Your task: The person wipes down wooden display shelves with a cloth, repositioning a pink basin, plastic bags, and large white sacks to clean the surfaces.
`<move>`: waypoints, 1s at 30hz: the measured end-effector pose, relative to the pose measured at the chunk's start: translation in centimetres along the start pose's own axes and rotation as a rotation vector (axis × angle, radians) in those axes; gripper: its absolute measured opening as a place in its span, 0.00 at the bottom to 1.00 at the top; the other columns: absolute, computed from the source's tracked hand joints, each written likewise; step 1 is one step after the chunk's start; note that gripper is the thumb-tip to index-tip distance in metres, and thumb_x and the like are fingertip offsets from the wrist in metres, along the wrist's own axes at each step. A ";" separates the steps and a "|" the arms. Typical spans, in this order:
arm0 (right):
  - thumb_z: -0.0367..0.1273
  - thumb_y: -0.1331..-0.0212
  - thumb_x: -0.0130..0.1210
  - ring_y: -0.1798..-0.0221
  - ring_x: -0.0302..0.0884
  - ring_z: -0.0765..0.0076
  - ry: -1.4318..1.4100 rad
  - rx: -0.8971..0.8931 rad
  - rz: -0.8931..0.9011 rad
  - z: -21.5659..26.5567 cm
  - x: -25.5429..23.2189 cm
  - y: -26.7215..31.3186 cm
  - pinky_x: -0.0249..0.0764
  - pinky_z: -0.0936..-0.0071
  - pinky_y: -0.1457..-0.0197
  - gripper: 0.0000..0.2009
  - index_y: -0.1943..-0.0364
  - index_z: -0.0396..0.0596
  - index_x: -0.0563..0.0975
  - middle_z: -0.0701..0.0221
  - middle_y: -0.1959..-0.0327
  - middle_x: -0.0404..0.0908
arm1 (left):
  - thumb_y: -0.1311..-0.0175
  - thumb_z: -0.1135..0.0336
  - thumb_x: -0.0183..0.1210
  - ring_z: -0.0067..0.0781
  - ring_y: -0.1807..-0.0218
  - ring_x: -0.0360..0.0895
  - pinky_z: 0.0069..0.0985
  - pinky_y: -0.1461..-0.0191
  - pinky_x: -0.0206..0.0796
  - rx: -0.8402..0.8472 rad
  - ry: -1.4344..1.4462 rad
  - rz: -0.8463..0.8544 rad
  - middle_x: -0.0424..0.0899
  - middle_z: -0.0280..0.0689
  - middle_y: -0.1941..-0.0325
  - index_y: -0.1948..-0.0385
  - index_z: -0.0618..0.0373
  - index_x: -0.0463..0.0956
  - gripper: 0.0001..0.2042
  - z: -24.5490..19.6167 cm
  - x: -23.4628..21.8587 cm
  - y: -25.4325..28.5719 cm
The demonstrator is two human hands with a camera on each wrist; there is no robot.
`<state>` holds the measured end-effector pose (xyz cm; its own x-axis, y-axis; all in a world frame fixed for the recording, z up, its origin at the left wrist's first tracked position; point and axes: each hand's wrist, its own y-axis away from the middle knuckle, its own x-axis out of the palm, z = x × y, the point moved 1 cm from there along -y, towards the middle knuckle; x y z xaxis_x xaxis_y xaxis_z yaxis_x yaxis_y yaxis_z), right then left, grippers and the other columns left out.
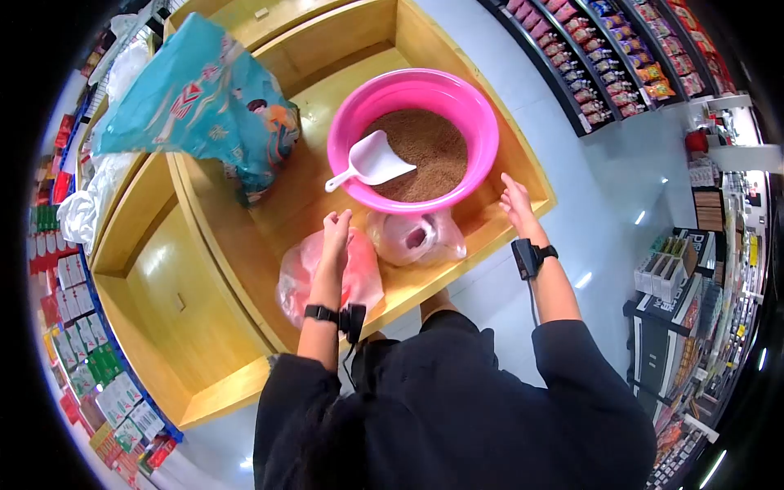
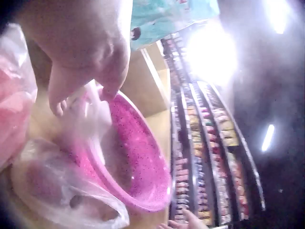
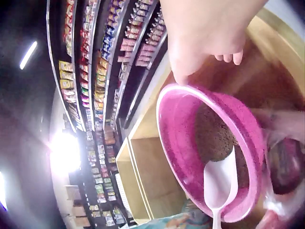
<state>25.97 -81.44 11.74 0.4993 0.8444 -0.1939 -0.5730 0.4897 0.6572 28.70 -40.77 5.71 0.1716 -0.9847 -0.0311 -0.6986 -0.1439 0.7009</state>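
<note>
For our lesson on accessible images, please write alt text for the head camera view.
A pink basin of brown granules holds a white scoop on a wooden display stand. A person's two hands hover nearby, beside plastic bags.

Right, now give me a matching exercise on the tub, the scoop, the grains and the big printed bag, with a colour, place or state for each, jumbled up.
Column one:
1. Tub
2. Scoop
3. Grains
4. Printed bag

Column two:
A. Brown and loose
B. Mostly teal
C. White, its handle over a rim
D. Bright pink

Right pairs: 1-D, 2-C, 3-A, 4-B.
</note>
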 end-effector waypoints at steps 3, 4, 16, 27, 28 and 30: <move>0.52 0.56 0.61 0.48 0.64 0.64 0.125 -0.074 -0.049 1.1 0.9 -4.9 0.65 0.66 0.50 0.39 0.43 0.42 0.61 0.64 0.51 0.66 | 0.45 0.63 0.59 0.16 0.83 0.59 0.22 0.75 0.60 -0.209 0.474 0.181 0.66 0.23 0.81 0.59 0.53 0.68 0.14 2.3 2.3 -4.6; 0.51 0.55 0.61 0.53 0.67 0.67 0.209 -0.156 -0.076 1.8 1.1 -7.0 0.67 0.69 0.51 0.38 0.45 0.39 0.62 0.65 0.53 0.69 | 0.45 0.63 0.59 0.16 0.83 0.59 0.22 0.75 0.60 -0.197 0.497 0.171 0.66 0.23 0.81 0.59 0.53 0.68 0.14 1.5 3.8 -4.1; 0.22 0.60 0.53 0.71 0.73 0.71 -0.073 -0.191 0.258 2.0 3.2 -10.1 0.71 0.73 0.67 0.15 0.63 0.39 0.72 0.70 0.72 0.74 | 0.52 0.77 0.56 0.30 0.73 0.74 0.26 0.71 0.71 -0.116 0.420 0.015 0.74 0.35 0.73 0.65 0.59 0.69 0.11 0.7 6.7 -4.1; 0.21 0.58 0.52 0.69 0.73 0.72 -0.200 -0.237 0.316 5.5 -3.3 5.6 0.72 0.76 0.65 0.16 0.59 0.40 0.70 0.69 0.69 0.74 | 0.55 0.73 0.58 0.24 0.75 0.72 0.21 0.73 0.65 0.154 0.270 -0.102 0.75 0.35 0.74 0.66 0.65 0.70 0.13 -4.9 2.2 13.8; 0.22 0.57 0.51 0.68 0.73 0.72 -0.155 -0.237 0.303 6.3 -3.6 8.3 0.72 0.75 0.65 0.16 0.59 0.40 0.69 0.69 0.68 0.73 | 0.55 0.73 0.58 0.23 0.75 0.72 0.20 0.74 0.64 0.173 0.280 -0.111 0.75 0.35 0.74 0.67 0.65 0.71 0.13 -5.4 1.5 16.7; 0.22 0.57 0.51 0.68 0.73 0.72 -0.136 -0.242 0.335 7.6 -2.8 14.1 0.72 0.75 0.65 0.17 0.58 0.41 0.68 0.69 0.68 0.73 | 0.55 0.73 0.58 0.22 0.75 0.72 0.19 0.73 0.64 0.168 0.305 -0.161 0.75 0.34 0.73 0.67 0.65 0.71 0.12 -5.4 -1.5 21.3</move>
<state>21.43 -78.50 27.08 0.3317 0.9370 0.1095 -0.8456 0.2439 0.4749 17.31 -41.86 24.58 0.4695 -0.8772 0.0998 -0.7458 -0.3336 0.5767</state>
